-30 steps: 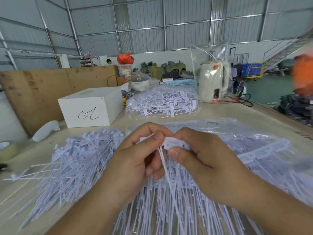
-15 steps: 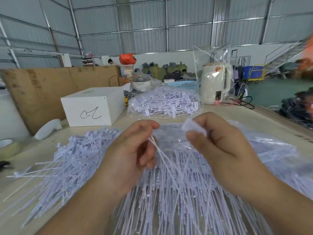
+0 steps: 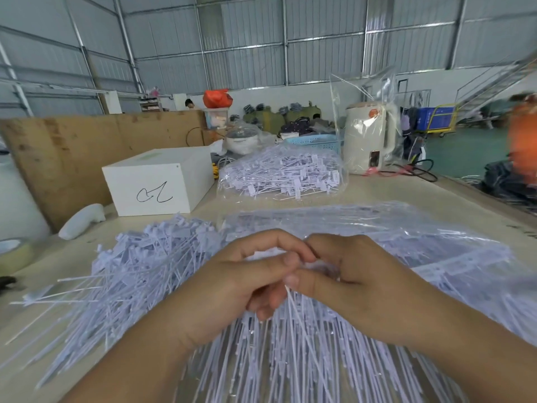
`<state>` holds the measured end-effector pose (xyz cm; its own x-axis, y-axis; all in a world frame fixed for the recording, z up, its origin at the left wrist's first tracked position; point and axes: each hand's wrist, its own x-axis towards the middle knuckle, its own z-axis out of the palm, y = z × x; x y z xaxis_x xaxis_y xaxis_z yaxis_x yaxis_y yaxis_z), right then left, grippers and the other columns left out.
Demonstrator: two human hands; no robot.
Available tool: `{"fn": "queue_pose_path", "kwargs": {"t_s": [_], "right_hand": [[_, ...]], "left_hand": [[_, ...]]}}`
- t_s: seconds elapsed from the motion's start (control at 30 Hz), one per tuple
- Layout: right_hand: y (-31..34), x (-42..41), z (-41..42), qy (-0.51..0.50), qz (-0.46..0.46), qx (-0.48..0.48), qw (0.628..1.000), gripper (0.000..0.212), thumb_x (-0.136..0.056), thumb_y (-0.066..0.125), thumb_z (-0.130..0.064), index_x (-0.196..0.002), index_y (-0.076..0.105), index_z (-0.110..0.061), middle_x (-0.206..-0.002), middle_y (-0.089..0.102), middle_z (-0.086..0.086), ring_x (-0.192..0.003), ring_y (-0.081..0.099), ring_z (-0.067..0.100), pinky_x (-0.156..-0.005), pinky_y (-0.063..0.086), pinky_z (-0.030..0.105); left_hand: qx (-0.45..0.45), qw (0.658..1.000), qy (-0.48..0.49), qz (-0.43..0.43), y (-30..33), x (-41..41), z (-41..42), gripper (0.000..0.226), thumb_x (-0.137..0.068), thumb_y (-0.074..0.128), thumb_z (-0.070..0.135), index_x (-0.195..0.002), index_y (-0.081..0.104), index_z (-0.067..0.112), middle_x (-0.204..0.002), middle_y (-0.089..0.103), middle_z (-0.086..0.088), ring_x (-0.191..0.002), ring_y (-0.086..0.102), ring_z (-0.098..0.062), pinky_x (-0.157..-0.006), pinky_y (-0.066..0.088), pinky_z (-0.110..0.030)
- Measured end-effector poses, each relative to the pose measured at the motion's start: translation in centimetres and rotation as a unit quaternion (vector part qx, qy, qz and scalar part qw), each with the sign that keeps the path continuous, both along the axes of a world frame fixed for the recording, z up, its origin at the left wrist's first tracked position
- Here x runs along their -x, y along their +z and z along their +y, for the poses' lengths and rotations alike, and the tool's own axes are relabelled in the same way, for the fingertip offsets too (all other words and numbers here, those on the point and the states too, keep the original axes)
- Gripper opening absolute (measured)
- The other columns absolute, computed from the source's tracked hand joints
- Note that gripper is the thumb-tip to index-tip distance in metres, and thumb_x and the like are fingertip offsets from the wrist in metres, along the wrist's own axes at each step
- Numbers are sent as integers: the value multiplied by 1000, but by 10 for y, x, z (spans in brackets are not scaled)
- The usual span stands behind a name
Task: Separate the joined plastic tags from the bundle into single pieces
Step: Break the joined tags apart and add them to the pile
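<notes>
Two hands meet fingertip to fingertip: left hand [image 3: 232, 289], right hand [image 3: 366, 283] both pinching joined tags [image 3: 293, 312] above bundle [image 3: 290, 359].

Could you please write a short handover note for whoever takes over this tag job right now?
Left hand and right hand meet at centre, both pinching the same joined tags, stems hanging down.
Single tags lie piled on the left of the table.
Unsplit bundle fans out under the hands, partly on a clear bag.
Another bagged lot sits behind.
Done: the left pile. Left: most of the bundle.
</notes>
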<state>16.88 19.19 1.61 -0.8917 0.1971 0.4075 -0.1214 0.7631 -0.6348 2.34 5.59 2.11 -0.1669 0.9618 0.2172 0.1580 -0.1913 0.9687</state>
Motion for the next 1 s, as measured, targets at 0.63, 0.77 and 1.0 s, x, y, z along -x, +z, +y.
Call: {"fn": "queue_pose_path", "kwargs": {"t_s": [0.63,0.77,1.0], "right_hand": [[10,2,-17,-65,172,107,977,36,-98,54,-33,-65,48,-21,-52,53,-15,-47,48,-1,-48,40,15],[20,-6,1,-123,239,110,957,41,-91,55,-42,-66,40,-14,-50,33,-10,-44,30,4,-40,27,14],[5,-2,-6,83,31,62,994,34,-96,45,-45,-127,36,-33,-81,74,-6,-90,70,21,-86,50,53]], "left_hand": [[-126,948,90,-277,0,-39,13,8,-73,64,21,-77,70,17,-45,41,-3,-33,34,-10,-38,37,-20],[-123,937,92,-314,2,-28,9,10,-77,61,19,-79,70,17,-48,41,-2,-36,33,-12,-37,37,-21],[-81,994,36,-68,-8,-21,10,27,-85,60,41,-100,70,20,-49,51,4,-40,40,-10,-48,39,-24]]}}
